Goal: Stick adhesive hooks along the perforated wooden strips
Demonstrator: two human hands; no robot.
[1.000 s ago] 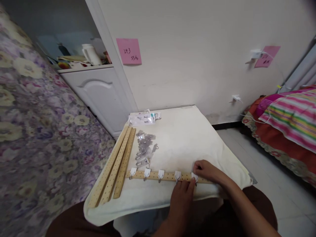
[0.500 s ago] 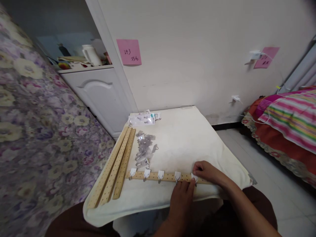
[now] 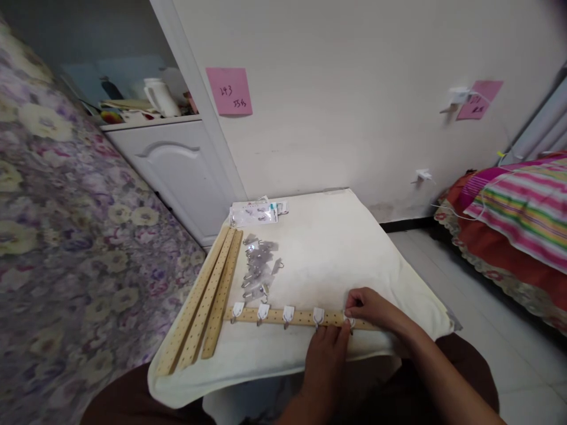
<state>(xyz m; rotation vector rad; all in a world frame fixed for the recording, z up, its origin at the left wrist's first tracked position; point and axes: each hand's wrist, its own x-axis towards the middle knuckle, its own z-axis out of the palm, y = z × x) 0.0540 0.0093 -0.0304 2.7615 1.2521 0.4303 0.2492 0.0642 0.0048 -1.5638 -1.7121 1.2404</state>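
A perforated wooden strip (image 3: 303,319) lies crosswise near the front of the cloth-covered table, with several white-backed hooks along it, one being a hook (image 3: 288,313) near the middle. From the front edge, my left hand (image 3: 326,354) grips the strip, its fingers bunched and one fingertip against the rightmost hook (image 3: 349,322). Over the top of that same hook my right hand (image 3: 371,308) is closed in a pinch. The fingers partly cover the hook, so I cannot see exactly what lies between the right fingertips.
Three more perforated strips (image 3: 218,307) lie lengthwise on the left. A pile of loose hooks with clear backing (image 3: 258,265) is beside them. Packaged hooks (image 3: 254,213) rest at the back left of the table (image 3: 328,248). A floral curtain (image 3: 110,265) hangs left; a bed (image 3: 509,230) stands right.
The view has shifted very slightly. Both hands stay at the rightmost hook, with hardly any visible movement.
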